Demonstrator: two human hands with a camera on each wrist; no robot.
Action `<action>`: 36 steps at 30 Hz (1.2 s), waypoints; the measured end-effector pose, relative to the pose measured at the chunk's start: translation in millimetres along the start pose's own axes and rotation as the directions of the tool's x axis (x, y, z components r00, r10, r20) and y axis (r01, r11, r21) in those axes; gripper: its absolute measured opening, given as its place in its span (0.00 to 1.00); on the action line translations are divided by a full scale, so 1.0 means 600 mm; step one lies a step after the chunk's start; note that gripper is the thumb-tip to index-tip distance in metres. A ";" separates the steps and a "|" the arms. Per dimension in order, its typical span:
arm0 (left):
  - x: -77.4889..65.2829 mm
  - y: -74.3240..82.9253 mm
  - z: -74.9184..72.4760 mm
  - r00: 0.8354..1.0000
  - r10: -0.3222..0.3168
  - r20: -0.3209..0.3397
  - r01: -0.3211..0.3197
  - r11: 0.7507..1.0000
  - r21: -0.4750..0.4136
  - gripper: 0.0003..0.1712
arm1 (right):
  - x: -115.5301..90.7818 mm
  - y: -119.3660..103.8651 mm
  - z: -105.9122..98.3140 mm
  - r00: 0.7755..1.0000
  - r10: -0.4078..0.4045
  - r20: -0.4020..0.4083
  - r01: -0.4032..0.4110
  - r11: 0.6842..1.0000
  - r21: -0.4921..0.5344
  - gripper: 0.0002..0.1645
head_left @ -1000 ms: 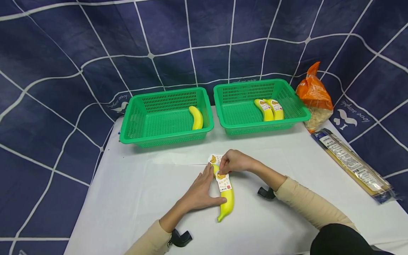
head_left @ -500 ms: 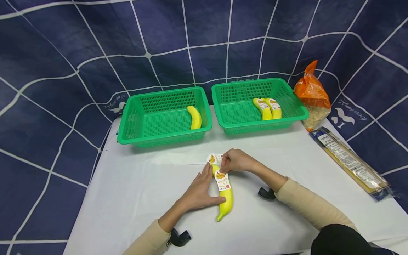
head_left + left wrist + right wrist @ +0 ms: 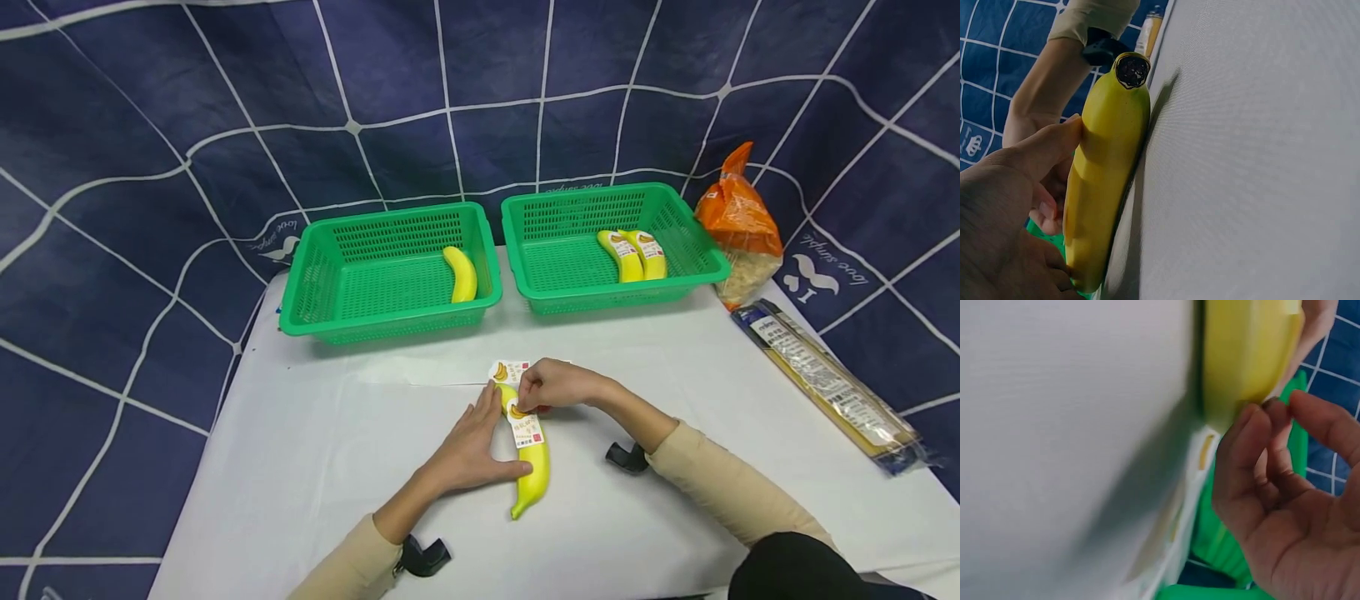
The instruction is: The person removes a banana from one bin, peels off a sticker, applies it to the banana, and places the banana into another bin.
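A dark blue curtain with white lines (image 3: 405, 67) is hanging behind a white-covered table (image 3: 300, 467), where two green baskets are standing side by side, the left basket (image 3: 390, 321) holding one banana (image 3: 462, 275), the right basket (image 3: 577, 300) holding two labelled bananas (image 3: 628, 265). A long flat package (image 3: 828, 383) is lying at the right, below an orange-topped bag (image 3: 738, 221). Nearer the person, both hands are working at one yellow banana (image 3: 534, 479): it is lying on the table between them, its long axis running away from the person and its middle bowing to the right. The left hand (image 3: 467, 454) is nearer the person, its fingers lying nearly straight and its thumb spreading wide, both resting against the banana's left side without closing round it. The right hand (image 3: 558, 385) is reaching in from the right toward the far end, its fingers curling and seeming to pinch the far end of a white label (image 3: 528, 429), which is lying lengthwise along the banana's top; just beyond, a second label (image 3: 510, 372) is showing
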State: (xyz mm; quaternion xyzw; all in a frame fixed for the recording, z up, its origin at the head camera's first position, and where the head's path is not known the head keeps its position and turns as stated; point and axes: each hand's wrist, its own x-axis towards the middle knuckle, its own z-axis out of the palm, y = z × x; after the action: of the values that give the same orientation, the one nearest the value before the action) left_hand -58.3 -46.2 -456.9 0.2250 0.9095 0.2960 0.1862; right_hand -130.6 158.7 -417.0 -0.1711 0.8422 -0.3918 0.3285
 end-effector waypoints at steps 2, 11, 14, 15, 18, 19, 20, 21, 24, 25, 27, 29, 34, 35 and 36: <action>0.000 0.001 0.000 1.000 -0.002 0.002 0.002 1.000 0.004 0.70 | 0.002 0.005 0.000 1.000 0.002 0.010 -0.002 1.000 0.008 0.05; 0.004 0.001 -0.006 1.000 0.017 -0.017 -0.016 1.000 0.025 0.70 | -0.016 0.011 -0.005 0.996 -0.064 0.063 0.063 0.998 0.003 0.11; 0.004 0.001 -0.007 1.000 0.008 -0.021 -0.008 1.000 0.026 0.70 | -0.021 0.012 0.003 0.990 -0.090 0.105 0.088 0.996 0.017 0.11; 0.004 0.001 -0.007 1.000 0.008 -0.023 -0.007 1.000 0.024 0.70 | -0.022 0.013 0.006 0.990 -0.091 0.111 0.091 0.996 0.013 0.11; 0.003 0.002 -0.006 1.000 0.000 -0.019 0.000 1.000 0.015 0.71 | -0.027 0.015 0.012 0.990 -0.094 0.103 0.093 0.996 0.015 0.12; 0.003 0.002 -0.005 1.000 -0.003 -0.019 0.004 1.000 0.014 0.70 | -0.030 0.016 0.013 0.991 -0.091 0.103 0.089 0.996 0.022 0.12; 0.002 0.002 -0.004 1.000 -0.004 -0.020 0.005 1.000 0.012 0.71 | -0.032 0.017 0.015 0.990 -0.089 0.107 0.087 0.996 0.027 0.11; 0.002 0.002 -0.003 1.000 -0.002 -0.024 0.002 1.000 0.009 0.70 | -0.035 0.018 0.016 0.990 -0.089 0.111 0.086 0.996 0.028 0.11; 0.001 0.001 0.000 0.999 -0.002 -0.035 0.002 1.000 0.001 0.71 | -0.041 0.021 0.021 0.988 -0.091 0.123 0.090 0.996 0.014 0.10; 0.001 0.001 0.000 0.999 -0.001 -0.040 0.001 1.000 -0.001 0.71 | -0.043 0.023 0.022 0.988 -0.091 0.122 0.092 0.996 0.000 0.11; 0.001 0.001 0.001 0.999 0.003 -0.045 -0.003 1.000 -0.010 0.71 | -0.046 0.027 0.023 0.989 -0.089 0.116 0.095 0.995 -0.044 0.11; 0.001 0.001 0.002 0.999 0.003 -0.044 -0.003 1.000 -0.016 0.71 | -0.049 0.030 0.020 0.991 -0.084 0.107 0.094 0.991 -0.091 0.11; 0.001 0.001 0.004 0.999 0.005 -0.038 -0.006 1.000 -0.020 0.70 | -0.048 0.030 0.007 0.997 -0.069 0.044 0.074 0.986 -0.149 0.11; 0.000 0.001 0.005 0.999 0.007 -0.038 -0.008 1.000 -0.021 0.70 | -0.046 0.030 0.005 0.998 -0.066 0.019 0.068 0.987 -0.145 0.11; 0.001 0.000 0.005 0.999 0.012 -0.039 -0.013 1.000 -0.023 0.70 | -0.043 0.030 0.003 0.998 -0.064 -0.004 0.062 0.989 -0.135 0.11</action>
State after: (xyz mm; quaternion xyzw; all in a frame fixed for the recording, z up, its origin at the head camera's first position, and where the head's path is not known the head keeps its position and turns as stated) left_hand -57.1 -44.4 -459.2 0.2225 0.9079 0.3121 0.1694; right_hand -111.1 183.2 -420.9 -0.2178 0.8623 -0.3448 0.3001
